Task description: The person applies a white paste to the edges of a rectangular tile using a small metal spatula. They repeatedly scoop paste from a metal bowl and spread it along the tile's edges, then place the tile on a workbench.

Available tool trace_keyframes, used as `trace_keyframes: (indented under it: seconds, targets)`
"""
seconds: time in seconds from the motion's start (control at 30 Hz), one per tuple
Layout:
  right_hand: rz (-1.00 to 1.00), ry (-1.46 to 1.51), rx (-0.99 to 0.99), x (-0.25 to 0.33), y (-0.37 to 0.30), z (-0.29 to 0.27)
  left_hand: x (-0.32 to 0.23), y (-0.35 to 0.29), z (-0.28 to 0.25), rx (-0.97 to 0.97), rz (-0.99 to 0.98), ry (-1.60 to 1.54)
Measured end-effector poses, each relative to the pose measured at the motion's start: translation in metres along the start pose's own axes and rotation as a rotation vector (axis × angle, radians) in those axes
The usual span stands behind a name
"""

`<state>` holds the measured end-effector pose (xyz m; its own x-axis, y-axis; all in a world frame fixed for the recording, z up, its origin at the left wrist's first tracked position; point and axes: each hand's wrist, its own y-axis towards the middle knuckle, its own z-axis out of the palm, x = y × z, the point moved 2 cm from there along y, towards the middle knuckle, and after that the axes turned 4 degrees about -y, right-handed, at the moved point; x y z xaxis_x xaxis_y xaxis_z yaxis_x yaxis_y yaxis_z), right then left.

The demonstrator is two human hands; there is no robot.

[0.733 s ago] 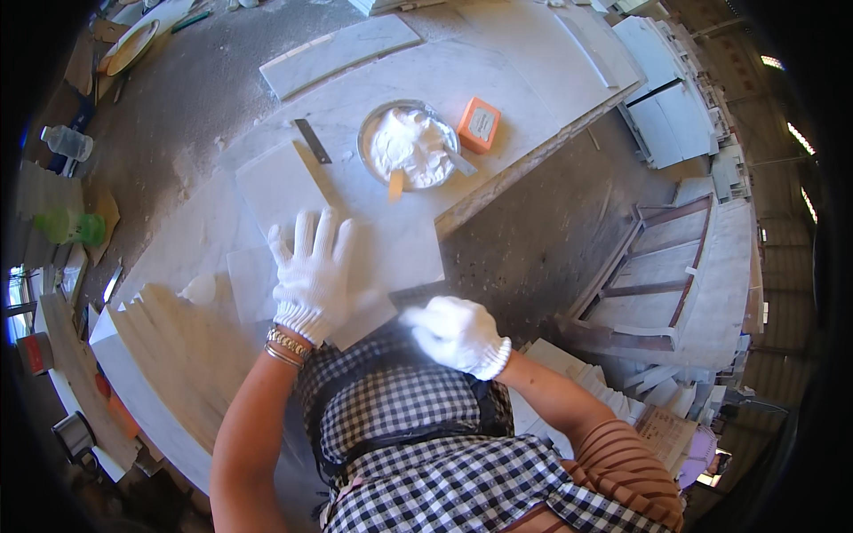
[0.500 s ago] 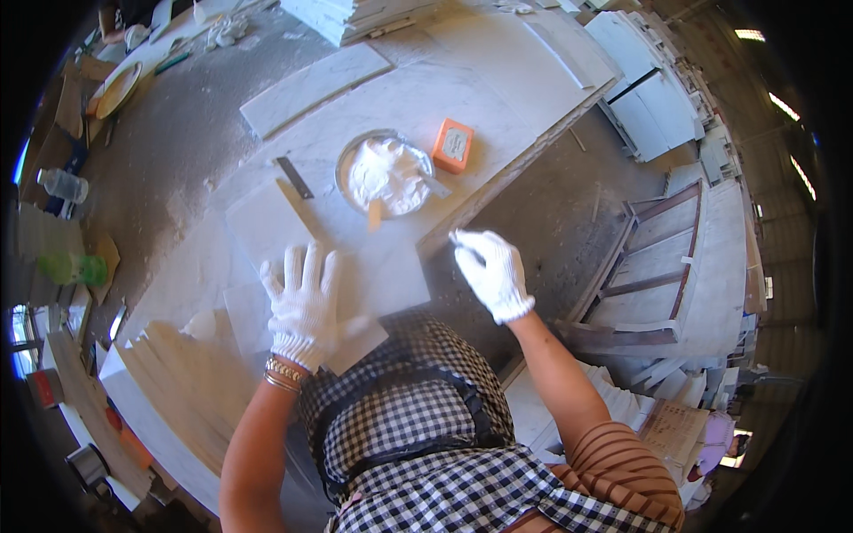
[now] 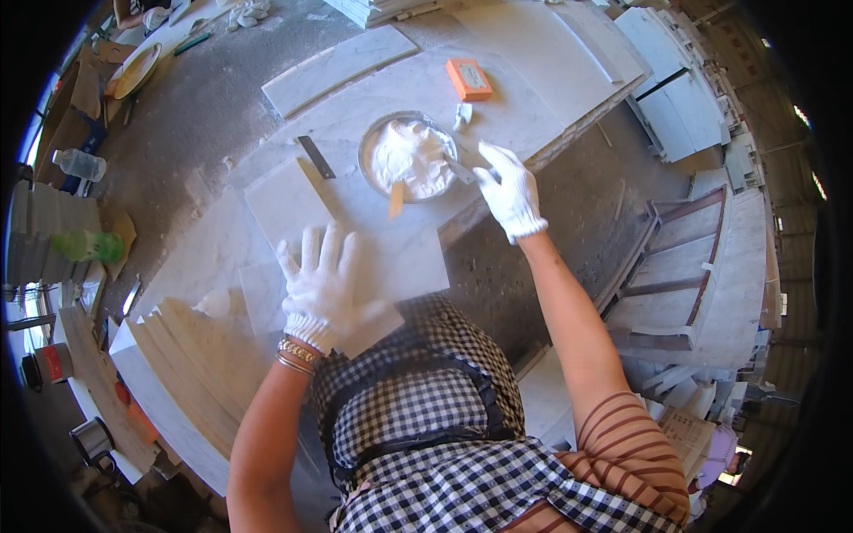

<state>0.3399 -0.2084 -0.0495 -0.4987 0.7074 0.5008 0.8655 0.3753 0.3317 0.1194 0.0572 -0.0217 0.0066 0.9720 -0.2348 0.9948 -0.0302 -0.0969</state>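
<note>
My left hand, in a white knitted glove, lies with fingers spread on a pale marble tile. My right hand, gloved the same way, is open beside a metal bowl of white paste. Its thumb and forefinger are apart, close to the outer end of a metal spatula resting in the paste; whether they touch it I cannot tell. A wooden stick leans out of the bowl's near side. Beyond the bowl are a small white lump and an orange box.
A dark flat metal strip lies left of the bowl. More marble slabs are on the table's far side. Stacked slabs stand at my left. Past the table's right edge is a framed rack.
My right hand has moved forward to the bowl's right side, its fingers parting. The orange box sits farther from the bowl, and the white lump now shows between them. My left hand stays on the tile.
</note>
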Motion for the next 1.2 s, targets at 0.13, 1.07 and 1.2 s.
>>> trace_keyframes:
  seconds: [0.13,1.07,1.2]
  targets:
    - [-0.058,-0.016,-0.070,0.040,-0.066,-0.019,0.000,0.001,0.000,0.058,-0.019,0.011]
    - [-0.223,-0.154,0.501,0.102,-0.105,-0.005,-0.002,0.000,0.003,0.000,-0.039,0.031]
    - [-0.315,-0.083,0.470,0.089,-0.109,-0.010,-0.001,0.000,0.004,-0.007,-0.031,0.037]
